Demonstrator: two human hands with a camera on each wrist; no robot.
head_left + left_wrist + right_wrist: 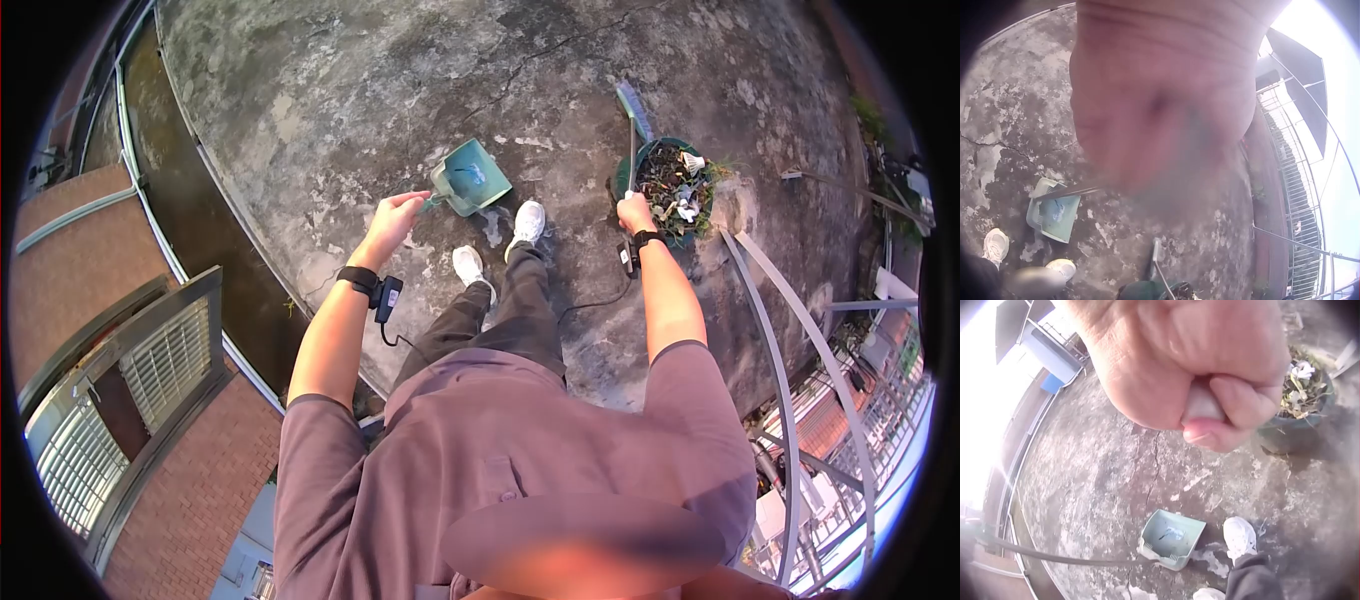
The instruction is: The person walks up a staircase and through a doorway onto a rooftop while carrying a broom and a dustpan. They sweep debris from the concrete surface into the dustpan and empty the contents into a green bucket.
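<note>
My left hand (395, 215) reaches forward and down, fingers pinching the long thin handle so the green dustpan (472, 177) sits flat on the concrete roof (350, 90) by my shoes. My right hand (634, 212), arm out straight, has fingers curled tight round the broom (632, 120) handle (its bristles rest beside the debris-filled pot (680, 190)).
</note>
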